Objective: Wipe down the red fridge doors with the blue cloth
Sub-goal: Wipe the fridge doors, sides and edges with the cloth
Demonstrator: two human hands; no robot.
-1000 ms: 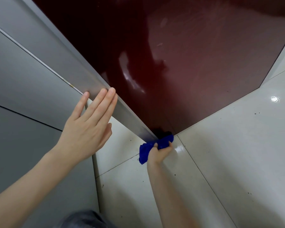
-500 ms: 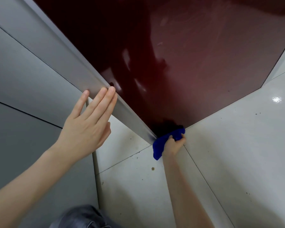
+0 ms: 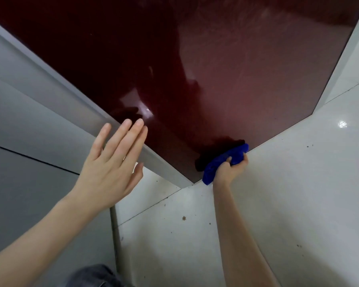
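The glossy dark red fridge door (image 3: 236,83) fills the upper part of the view, seen from above looking down its face. My right hand (image 3: 229,169) grips the bunched blue cloth (image 3: 226,160) and presses it against the door's bottom edge, just right of the lower left corner. My left hand (image 3: 112,164) is flat with fingers straight, resting on the grey side edge (image 3: 87,112) of the door; its fingertips reach the red front. The hands' reflections show dark in the door.
Grey cabinet panels (image 3: 25,141) stand at the left. A white tiled floor (image 3: 298,204) with dirt specks lies below and right. A white wall edge (image 3: 356,48) borders the door at the right. My knee in grey fabric (image 3: 91,276) shows at the bottom.
My right hand has slid the blue cloth rightward along the door's bottom edge, away from the lower corner. My left hand has stayed flat on the door's side edge.
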